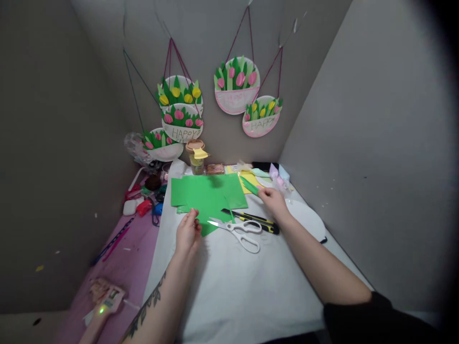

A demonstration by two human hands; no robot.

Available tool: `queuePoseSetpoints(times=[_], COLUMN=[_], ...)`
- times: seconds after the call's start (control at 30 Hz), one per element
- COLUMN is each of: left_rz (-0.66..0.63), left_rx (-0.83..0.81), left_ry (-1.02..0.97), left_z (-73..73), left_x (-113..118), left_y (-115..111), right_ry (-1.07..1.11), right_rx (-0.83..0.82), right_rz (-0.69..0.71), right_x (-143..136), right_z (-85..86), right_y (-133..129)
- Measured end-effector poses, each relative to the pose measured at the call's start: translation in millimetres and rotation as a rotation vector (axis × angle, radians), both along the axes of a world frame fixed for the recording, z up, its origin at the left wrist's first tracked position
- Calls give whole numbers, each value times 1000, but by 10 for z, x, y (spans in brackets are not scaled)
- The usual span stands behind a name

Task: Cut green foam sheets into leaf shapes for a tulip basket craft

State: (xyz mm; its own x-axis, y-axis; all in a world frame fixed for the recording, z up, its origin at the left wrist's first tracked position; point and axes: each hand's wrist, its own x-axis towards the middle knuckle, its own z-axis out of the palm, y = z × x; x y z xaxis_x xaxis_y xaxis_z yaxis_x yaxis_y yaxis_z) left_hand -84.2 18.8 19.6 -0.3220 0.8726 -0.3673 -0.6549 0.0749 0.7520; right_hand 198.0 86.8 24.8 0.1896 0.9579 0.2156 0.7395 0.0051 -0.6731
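My right hand pinches the end of a green leaf-shaped paper piece, held above the yellow paper. My left hand is raised over the white cloth, near the lower left of the green paper, with its fingers curled together; whether something small is between them cannot be made out. Several green paper sheets lie overlapping between the hands. White-handled scissors rest with blades slightly apart, their tips on the green paper. Beside them lie black and yellow cutter knives.
Decorated paper-plate baskets hang on the wall. A lidded cup stands at the back. A white plate lies behind my right forearm. A glue gun with a green light is on the pink surface at left.
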Motion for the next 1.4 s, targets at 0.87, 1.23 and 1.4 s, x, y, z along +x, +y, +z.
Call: queuePoseSetpoints(times=[0.87,1.23,1.4], left_rz=[-100,6,307], left_rx=[-76,150,317], left_ry=[386,686,854], left_z=[-86,18,258], left_x=[-169,-215,-263], left_y=[121,61,-89], right_ry=[-416,-261,-333], right_rx=[-135,-50,-63], right_rz=[547,409,342], right_x=[-602,-526,-661], right_z=[-178,-239,-144], right_y=[-861,-751,-508])
